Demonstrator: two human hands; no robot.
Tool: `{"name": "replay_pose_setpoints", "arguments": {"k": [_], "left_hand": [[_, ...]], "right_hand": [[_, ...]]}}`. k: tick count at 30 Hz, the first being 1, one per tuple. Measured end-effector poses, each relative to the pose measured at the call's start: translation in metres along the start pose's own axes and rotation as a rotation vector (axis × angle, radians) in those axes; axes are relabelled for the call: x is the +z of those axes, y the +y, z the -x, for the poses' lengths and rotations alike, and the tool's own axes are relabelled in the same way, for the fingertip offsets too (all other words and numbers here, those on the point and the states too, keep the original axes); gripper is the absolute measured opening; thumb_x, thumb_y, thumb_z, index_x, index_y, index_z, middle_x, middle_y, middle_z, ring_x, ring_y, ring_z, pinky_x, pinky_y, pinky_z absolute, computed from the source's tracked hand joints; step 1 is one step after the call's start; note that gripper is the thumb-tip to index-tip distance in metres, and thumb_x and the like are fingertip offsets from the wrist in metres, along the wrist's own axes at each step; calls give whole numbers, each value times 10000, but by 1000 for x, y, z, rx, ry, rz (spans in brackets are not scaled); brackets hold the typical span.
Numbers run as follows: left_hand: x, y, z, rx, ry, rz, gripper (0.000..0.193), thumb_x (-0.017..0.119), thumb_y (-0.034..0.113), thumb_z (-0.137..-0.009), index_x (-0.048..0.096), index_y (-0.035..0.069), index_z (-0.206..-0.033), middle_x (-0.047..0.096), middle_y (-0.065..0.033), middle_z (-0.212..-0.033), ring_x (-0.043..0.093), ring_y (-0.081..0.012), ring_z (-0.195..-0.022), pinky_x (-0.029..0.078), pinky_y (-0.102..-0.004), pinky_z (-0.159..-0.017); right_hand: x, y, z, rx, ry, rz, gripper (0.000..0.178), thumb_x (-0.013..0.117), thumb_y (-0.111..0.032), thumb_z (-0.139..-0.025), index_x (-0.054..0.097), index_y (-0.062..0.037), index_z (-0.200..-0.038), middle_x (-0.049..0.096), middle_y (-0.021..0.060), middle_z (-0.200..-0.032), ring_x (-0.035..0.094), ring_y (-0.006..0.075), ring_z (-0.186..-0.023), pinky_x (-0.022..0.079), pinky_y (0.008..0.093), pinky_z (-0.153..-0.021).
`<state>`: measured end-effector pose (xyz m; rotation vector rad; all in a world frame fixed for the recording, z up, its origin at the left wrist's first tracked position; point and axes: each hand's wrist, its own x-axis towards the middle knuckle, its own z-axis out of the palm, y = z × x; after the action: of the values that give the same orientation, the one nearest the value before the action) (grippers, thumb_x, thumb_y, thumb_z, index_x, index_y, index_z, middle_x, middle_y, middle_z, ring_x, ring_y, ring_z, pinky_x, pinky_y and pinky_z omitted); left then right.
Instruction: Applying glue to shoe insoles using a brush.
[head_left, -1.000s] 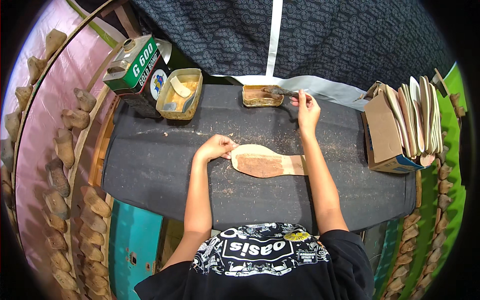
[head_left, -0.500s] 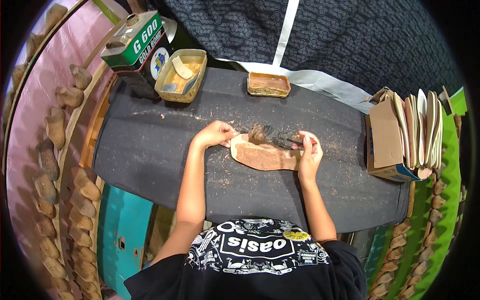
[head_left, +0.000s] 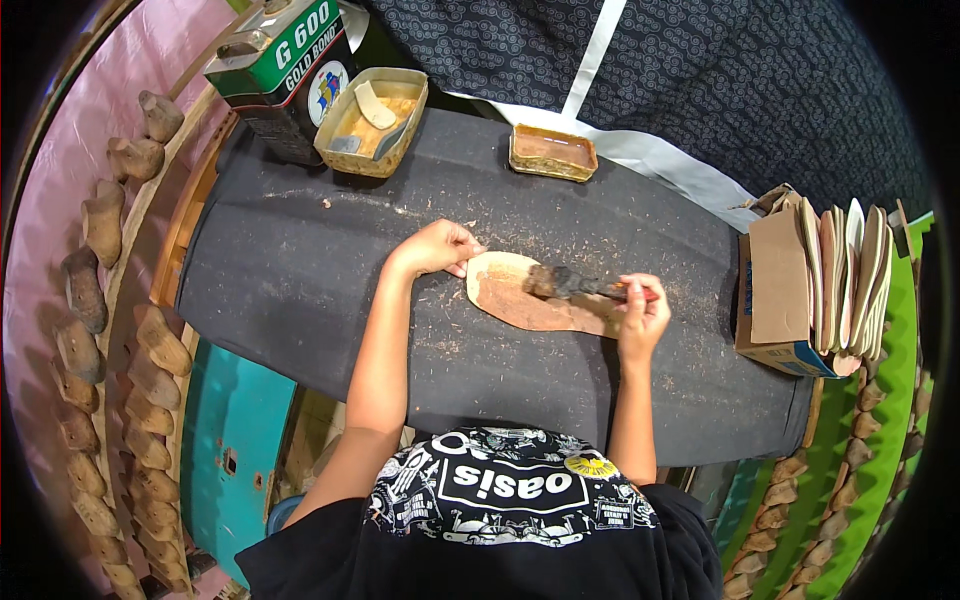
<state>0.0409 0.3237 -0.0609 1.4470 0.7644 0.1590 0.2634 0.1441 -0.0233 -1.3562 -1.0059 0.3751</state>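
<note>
A tan shoe insole (head_left: pixel 525 308) lies on the dark cloth of the table, its middle a rougher brown than its pale rim. My left hand (head_left: pixel 440 250) pinches the insole's rounded left end between thumb and fingers. In my right hand (head_left: pixel 641 310) is a brush (head_left: pixel 575 283) with a red handle and a dark, caked body. Its brown bristles rest over the upper part of the insole, pointing left. The insole's right end runs toward my right hand and is partly covered by the brush's shadow.
At the back left stand a green and black metal can (head_left: pixel 285 85) and a plastic tub (head_left: pixel 415 115) with scraps inside. A shallow container (head_left: pixel 552 153) of brownish liquid sits at the back. On the right, a cardboard box (head_left: pixel 775 285) holds several upright insoles. Wooden shoe lasts (head_left: pixel 85 290) line shelves on both sides.
My right hand has moved right and slightly down with the brush, whose bristles now lie over the insole rather than by its upper edge. My left hand still pinches the left end.
</note>
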Motion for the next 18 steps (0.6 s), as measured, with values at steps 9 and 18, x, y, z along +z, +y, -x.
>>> {"name": "replay_pose_setpoints", "arguments": {"k": [9, 18], "left_hand": [[-1, -1, -2, 6, -12, -4, 205, 505, 165, -803, 566, -20, -866, 575, -29, -740, 519, -60, -605, 460, -183, -564], [1, 1, 0, -20, 22, -32, 203, 511, 161, -800, 560, -23, -870, 576, -37, -748, 525, -67, -618, 467, -191, -577]], "right_hand": [[10, -3, 2, 204, 137, -271, 146, 481, -123, -813, 543, 7, -836, 534, 46, -702, 516, 91, -540, 425, 184, -465], [24, 13, 5, 254, -28, -206, 179, 447, -145, -838, 510, 16, -883, 544, 57, -725, 523, 89, -546, 420, 180, -506]]}}
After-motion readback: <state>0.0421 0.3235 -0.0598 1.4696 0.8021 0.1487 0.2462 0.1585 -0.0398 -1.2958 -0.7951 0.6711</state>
